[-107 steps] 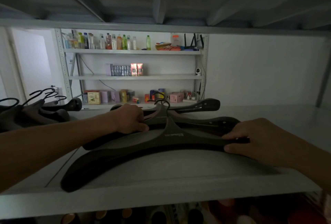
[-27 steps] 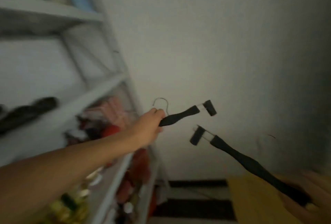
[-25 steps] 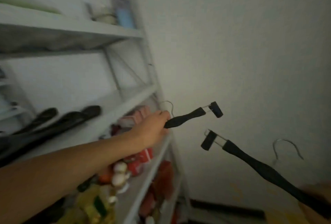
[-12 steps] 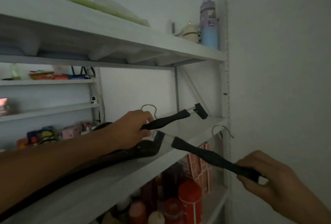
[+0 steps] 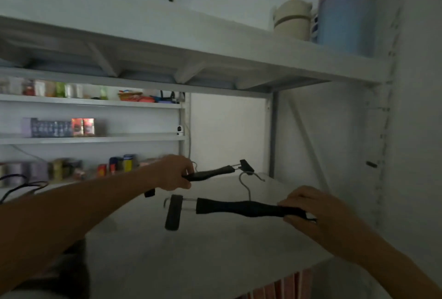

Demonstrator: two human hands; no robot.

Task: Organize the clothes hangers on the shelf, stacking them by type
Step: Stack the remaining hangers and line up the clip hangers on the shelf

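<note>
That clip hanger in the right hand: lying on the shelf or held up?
Held up: the right hand grips the clip hanger above the shelf.

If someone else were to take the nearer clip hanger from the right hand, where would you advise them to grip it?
I would grip the nearer clip hanger on its black bar just left of the wire hook, coming from above and the near side. The bar lies roughly level and is bare there; the right hand holds its right end, and the clip dangles at the left on thin wire, likely to swing.

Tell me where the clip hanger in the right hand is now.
In the head view, the nearer clip hanger is right of centre, over the white shelf, gripped at its right end by the right hand, in front of the left hand's hanger.
</note>
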